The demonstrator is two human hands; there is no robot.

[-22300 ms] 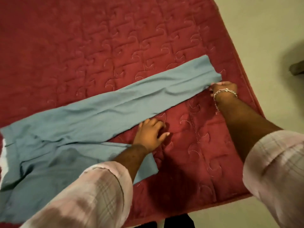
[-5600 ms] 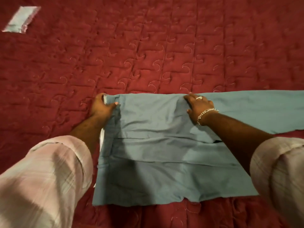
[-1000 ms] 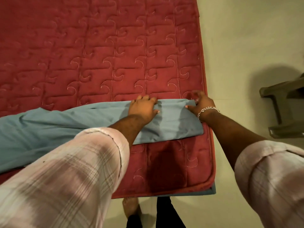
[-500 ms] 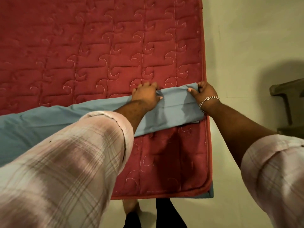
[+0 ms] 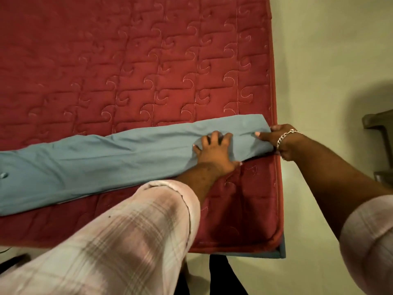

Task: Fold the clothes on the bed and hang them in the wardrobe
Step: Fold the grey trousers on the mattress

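Light blue trousers lie folded lengthwise across the red quilted mattress, legs stretched toward the right edge. My left hand lies flat on the leg cloth near the hem, fingers spread and pressing it down. At the mattress's right edge my right hand, wearing a silver bracelet, pinches the hem end of the trouser legs between thumb and fingers. The waist end runs out of view at the left.
The mattress ends just right of the hem, with pale floor beyond. A dark piece of furniture stands on the floor at the far right. My legs show below the mattress's near corner.
My left hand slid down onto the middle of the leg cloth and spread flat. My right hand keeps hold of the hem end at the mattress edge.
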